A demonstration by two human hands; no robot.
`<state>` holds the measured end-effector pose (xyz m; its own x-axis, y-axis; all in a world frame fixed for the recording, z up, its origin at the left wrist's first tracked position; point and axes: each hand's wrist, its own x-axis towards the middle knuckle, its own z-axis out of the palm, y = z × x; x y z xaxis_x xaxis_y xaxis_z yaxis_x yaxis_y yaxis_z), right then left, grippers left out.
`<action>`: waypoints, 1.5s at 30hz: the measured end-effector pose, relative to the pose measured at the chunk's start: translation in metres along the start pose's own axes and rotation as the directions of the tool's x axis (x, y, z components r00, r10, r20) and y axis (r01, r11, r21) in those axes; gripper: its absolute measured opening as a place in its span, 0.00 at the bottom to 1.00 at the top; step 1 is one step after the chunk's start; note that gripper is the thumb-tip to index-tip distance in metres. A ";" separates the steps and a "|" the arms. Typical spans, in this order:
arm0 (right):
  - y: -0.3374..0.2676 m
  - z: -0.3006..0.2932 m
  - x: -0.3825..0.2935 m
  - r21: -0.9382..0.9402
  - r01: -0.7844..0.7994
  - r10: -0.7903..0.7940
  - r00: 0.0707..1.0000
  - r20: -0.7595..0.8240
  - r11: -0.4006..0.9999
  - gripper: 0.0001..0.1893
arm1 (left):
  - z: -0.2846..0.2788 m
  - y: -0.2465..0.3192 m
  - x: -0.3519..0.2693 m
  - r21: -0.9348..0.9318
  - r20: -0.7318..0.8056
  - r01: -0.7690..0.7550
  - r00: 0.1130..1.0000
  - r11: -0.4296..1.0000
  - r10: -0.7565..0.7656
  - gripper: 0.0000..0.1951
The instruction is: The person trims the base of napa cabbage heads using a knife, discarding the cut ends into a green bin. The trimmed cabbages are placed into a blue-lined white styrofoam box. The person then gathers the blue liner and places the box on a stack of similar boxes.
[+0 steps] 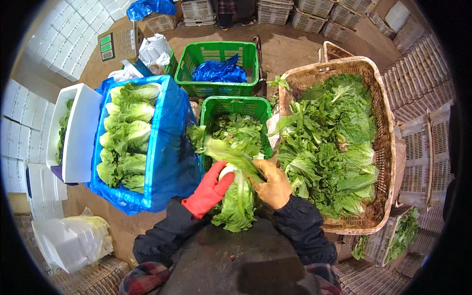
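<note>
My left hand (pixel 210 190), in a red rubber glove, grips a leafy lettuce head (pixel 236 204) near its pale cut base. The head's leafy end points toward my dark apron (pixel 236 258). My right hand (pixel 273 184), in a tan-orange glove, holds a knife (pixel 261 172), its handle mostly hidden by the fingers. A loose, blurred leaf (pixel 230 153) lies along the blade, above the head's base. Just beyond my hands stands a green plastic crate (pixel 236 99) with leaf trimmings (pixel 241 129) inside.
Left, a blue-lined box (pixel 154 136) holds rows of lettuce heads (pixel 127 136), beside a white foam box (pixel 79 136). Right, a large dirty basket (pixel 386 147) is heaped with lettuce (pixel 332 147). Beyond are another green crate (pixel 217 88), a digital scale (pixel 118 44) and a standing person (pixel 225 14).
</note>
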<state>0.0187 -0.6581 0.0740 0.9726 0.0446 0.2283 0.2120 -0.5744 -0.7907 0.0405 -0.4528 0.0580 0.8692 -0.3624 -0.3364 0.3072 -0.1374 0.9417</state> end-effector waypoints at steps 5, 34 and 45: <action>0.011 -0.055 0.060 -0.187 0.151 -0.167 0.983 -0.070 0.971 0.22 | -0.013 0.014 0.001 0.345 0.063 -0.196 0.981 0.918 0.186 0.19; 0.015 -0.021 0.013 0.549 -0.544 0.337 0.834 0.437 0.635 0.16 | 0.012 -0.003 -0.004 -0.335 0.306 0.057 0.951 0.941 0.051 0.38; 0.019 -0.129 0.078 -0.269 -0.089 0.112 0.991 0.068 0.959 0.20 | 0.025 -0.019 0.009 -0.564 0.338 0.162 0.940 0.810 0.048 0.47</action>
<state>0.0860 -0.7709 0.1495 0.9944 0.0361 0.0992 0.0905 -0.7748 -0.6257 0.0325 -0.4765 0.0369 0.7008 -0.6585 -0.2742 0.6080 0.3504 0.7125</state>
